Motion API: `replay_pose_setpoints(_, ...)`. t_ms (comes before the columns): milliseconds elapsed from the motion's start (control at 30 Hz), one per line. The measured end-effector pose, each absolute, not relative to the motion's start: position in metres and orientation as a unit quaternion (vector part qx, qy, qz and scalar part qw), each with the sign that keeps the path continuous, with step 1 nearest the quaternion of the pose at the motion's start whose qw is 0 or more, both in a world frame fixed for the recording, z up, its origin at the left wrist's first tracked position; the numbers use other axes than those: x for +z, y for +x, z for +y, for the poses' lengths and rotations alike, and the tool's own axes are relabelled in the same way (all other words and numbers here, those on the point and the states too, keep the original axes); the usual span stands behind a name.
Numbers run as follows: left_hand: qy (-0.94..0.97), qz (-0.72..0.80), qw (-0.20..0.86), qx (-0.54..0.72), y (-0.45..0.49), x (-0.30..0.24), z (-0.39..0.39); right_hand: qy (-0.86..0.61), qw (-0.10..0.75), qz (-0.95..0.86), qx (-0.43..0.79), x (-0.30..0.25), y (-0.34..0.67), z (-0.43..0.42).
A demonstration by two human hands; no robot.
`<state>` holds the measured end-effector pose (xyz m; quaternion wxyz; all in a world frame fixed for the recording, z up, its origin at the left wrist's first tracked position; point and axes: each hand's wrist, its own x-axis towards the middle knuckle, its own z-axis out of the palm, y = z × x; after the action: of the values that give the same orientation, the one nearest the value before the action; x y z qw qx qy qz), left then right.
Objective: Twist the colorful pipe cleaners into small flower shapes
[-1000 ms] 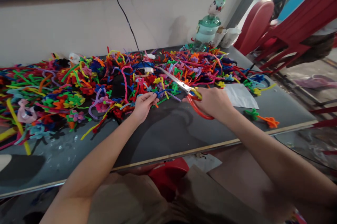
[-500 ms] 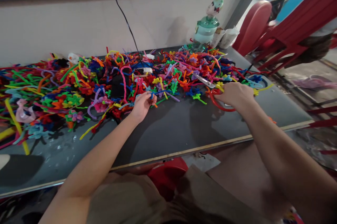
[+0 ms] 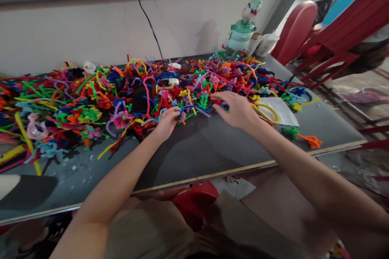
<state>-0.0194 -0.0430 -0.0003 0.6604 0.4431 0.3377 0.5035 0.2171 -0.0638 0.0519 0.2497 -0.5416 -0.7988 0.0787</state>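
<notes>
A big heap of coloured pipe cleaners (image 3: 100,97), many bent into small flowers, covers the back of the dark table (image 3: 194,153). At the heap's front edge my left hand (image 3: 167,122) is closed in a pinch on a blue pipe cleaner (image 3: 181,110). My right hand (image 3: 238,110) reaches into the heap just right of it. Its fingers are stretched out over a blue piece, and nothing is gripped. The scissors (image 3: 269,112), with yellow and red loop handles, lie on the table beside my right wrist; their blades are hidden.
A white sheet (image 3: 281,110) lies right of the scissors, with green and orange flowers (image 3: 304,136) near the table's front edge. A doll-shaped jar (image 3: 243,28) and cups stand at the back right. A black cable (image 3: 148,20) hangs down the wall. Red chairs (image 3: 322,28) stand to the right.
My right hand carried the scissors to the right, let them go on the table, and came back left into the heap. My left hand has stayed in place on the blue pipe cleaner.
</notes>
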Motion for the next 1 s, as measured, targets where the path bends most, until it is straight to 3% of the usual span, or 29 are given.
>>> replay_pose_setpoints(167, 0.458, 0.337, 0.66, 0.491, -0.022, 0.003, -0.048, -0.349, 0.304, -0.863, 0.203, 0.033, 0.159, -0.035)
replay_pose_setpoints(367, 0.446, 0.379, 0.611, 0.533, -0.029, -0.001, -0.04, -0.365, 0.296, -0.837, 0.279, 0.025, 0.14, -0.019)
replay_pose_setpoints(600, 0.476, 0.425, 0.541, 0.548, -0.027, -0.004, -0.036, -0.412, 0.334, -0.834, 0.153, 0.021, 0.155, -0.027)
replay_pose_setpoints(900, 0.484, 0.468, 0.481, 0.561, -0.022, -0.005, -0.036, -0.463, 0.182, -0.867, 0.021, 0.031, 0.151, -0.045)
replay_pose_setpoints(1000, 0.489, 0.481, 0.476, 0.551, -0.023, -0.005, -0.035, -0.463, 0.173, -0.869, 0.009, 0.03, 0.15, -0.045)
